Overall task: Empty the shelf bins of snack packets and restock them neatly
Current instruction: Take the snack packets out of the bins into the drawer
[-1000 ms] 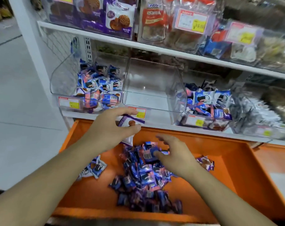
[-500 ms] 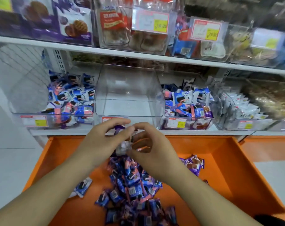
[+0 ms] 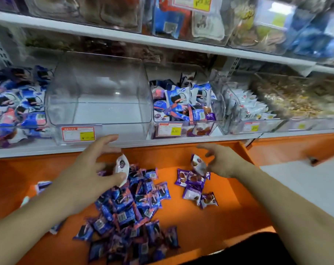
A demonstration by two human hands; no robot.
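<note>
Hands split since half a second back: left hand [image 3: 89, 169] pinched one packet [image 3: 121, 165], right hand [image 3: 222, 161] dropped another packet [image 3: 198, 165] at 2 o'clock, sorting before restock.

Bright even light, edges blurred, perhaps motion

Both forearms reaching over orange tray [image 3: 229, 213]; left hand [image 3: 89, 175] pinching a white packet [image 3: 121, 166], right hand [image 3: 222, 162] hovering, fingers spread.
</note>
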